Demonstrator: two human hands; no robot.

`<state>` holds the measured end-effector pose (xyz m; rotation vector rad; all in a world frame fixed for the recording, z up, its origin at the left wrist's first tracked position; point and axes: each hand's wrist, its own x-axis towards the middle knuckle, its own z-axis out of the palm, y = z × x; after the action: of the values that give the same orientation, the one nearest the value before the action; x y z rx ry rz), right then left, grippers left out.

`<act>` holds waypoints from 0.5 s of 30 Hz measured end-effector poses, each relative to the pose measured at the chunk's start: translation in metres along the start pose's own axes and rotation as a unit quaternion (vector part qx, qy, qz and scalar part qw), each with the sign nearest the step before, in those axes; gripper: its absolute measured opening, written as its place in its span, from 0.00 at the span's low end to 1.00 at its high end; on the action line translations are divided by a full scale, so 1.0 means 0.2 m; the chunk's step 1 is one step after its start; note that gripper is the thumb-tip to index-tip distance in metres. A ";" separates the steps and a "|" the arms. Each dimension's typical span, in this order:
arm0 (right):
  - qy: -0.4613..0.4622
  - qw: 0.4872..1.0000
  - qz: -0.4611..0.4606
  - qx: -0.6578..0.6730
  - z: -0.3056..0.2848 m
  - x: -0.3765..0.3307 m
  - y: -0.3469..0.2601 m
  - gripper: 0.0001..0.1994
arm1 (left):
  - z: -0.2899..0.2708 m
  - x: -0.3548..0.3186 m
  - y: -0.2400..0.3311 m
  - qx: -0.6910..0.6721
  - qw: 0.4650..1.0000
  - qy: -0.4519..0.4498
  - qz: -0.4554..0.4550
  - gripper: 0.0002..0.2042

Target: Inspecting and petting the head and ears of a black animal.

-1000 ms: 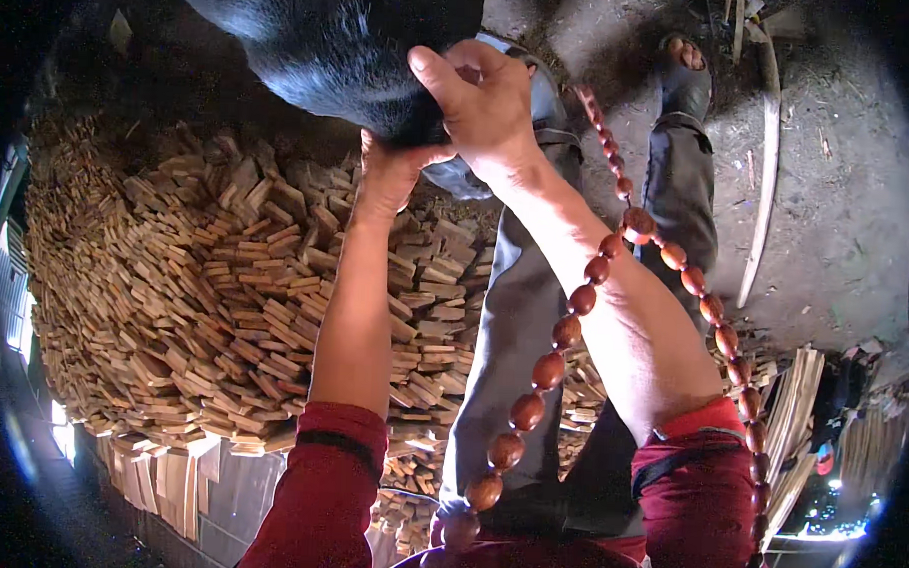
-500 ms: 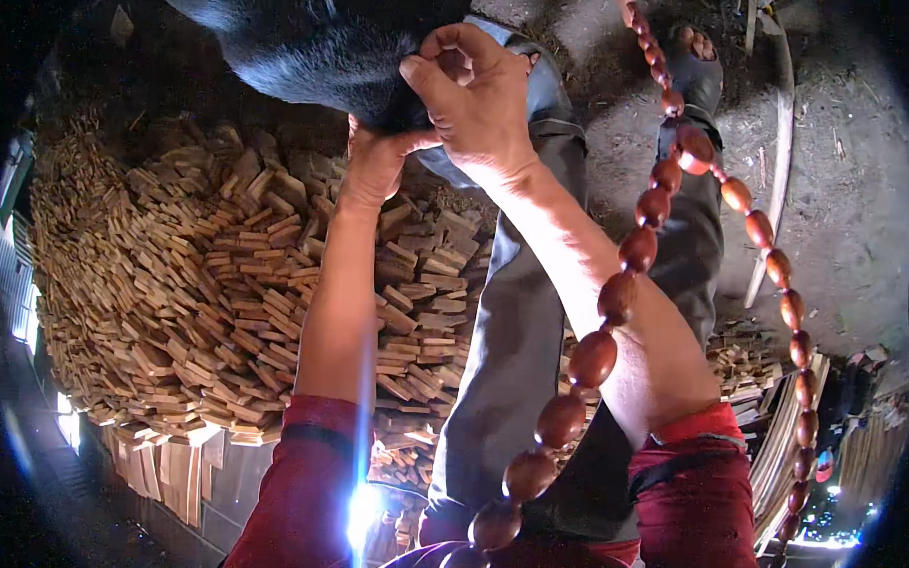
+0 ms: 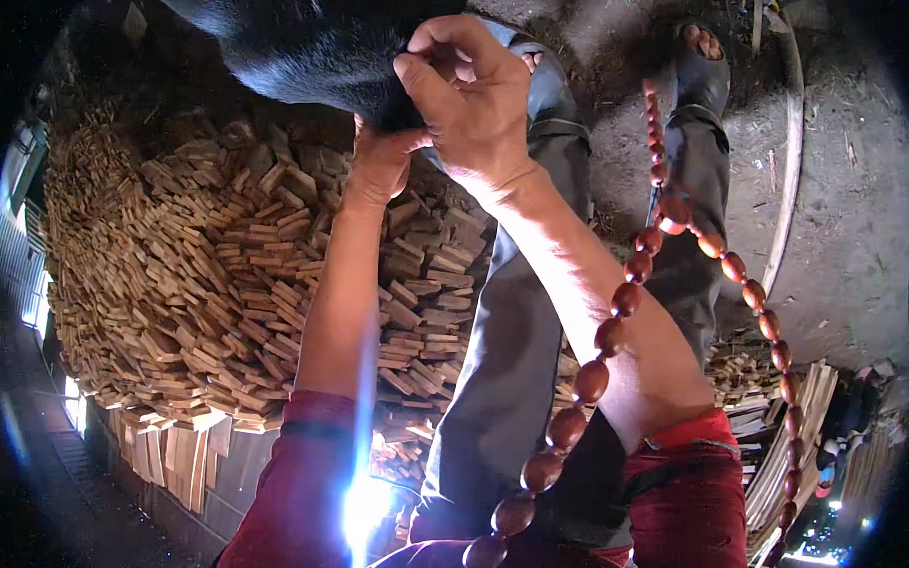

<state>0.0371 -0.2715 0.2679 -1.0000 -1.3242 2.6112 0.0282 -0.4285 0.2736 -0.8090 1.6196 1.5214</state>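
A large black animal (image 3: 313, 49) with short shiny hair fills the upper left; its kind cannot be made out. At its lower right end is my right hand (image 3: 473, 109), fingers curled and thumb bent into a pinch against the hair. What lies between the fingertips is hidden. My left hand (image 3: 382, 166) cups the same end from below, its thumb stretched toward my right hand's palm and its other fingers hidden behind the animal. A string of polished red-brown beads (image 3: 591, 380) hangs in front of my right forearm.
A big heap of small split wood pieces (image 3: 224, 276) spreads at the left. My legs in grey trousers (image 3: 502, 356) stand beside it on a dirt floor (image 3: 826, 247). A long pale pole (image 3: 792, 146) lies at the right, with wooden slats (image 3: 795, 436) nearer to me.
The bead string has swung, its upper part dropping lower in view. Both hands stay at the animal's end, with my right hand shifted very slightly left. The view has moved a little.
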 end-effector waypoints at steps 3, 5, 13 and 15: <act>-0.014 0.999 -0.043 -0.017 -0.01 0.01 -0.02 0.08 | 0.00 0.00 -0.01 0.011 1.000 0.008 0.002 0.43; -0.014 0.994 -0.087 -0.057 -0.02 0.03 0.00 0.08 | -0.01 0.00 -0.02 -0.004 1.000 -0.007 0.013 0.43; -0.020 0.993 -0.063 -0.101 -0.01 0.04 -0.01 0.08 | -0.04 0.02 -0.08 -0.002 0.997 -0.037 0.063 0.43; -0.025 0.990 -0.080 -0.111 -0.03 0.05 0.01 0.09 | 0.01 0.02 -0.05 0.009 0.997 -0.041 0.062 0.43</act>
<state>0.0325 -0.2659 0.2588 -0.8165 -1.6613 2.4279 0.0358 -0.4266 0.2653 -0.6382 1.6463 1.6037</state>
